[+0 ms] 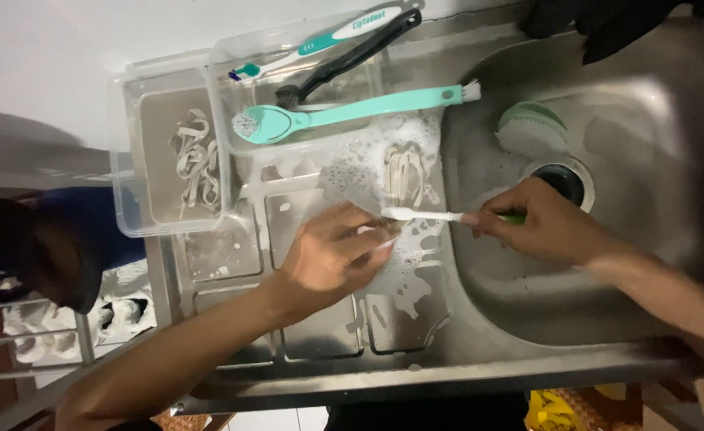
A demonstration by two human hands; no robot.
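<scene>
Two hands are over the sink: the left hand (332, 259) and the right hand (547, 223). Toothbrushes number two: a white one (427, 215) held between the hands, and a white-and-teal one (320, 40) lying across the trays. There is one teal long-handled brush (352, 112), one black brush (352, 56), and one round green-and-white scrubber (531, 128) in the basin. Clear plastic trays: two, a left tray (128, 160) and a right tray (232, 48). One steel sink (647, 160) with one drain hole (563, 179). Piles of pale bands: two, one in the left tray (196, 164), one in the foam (406, 172)
</scene>
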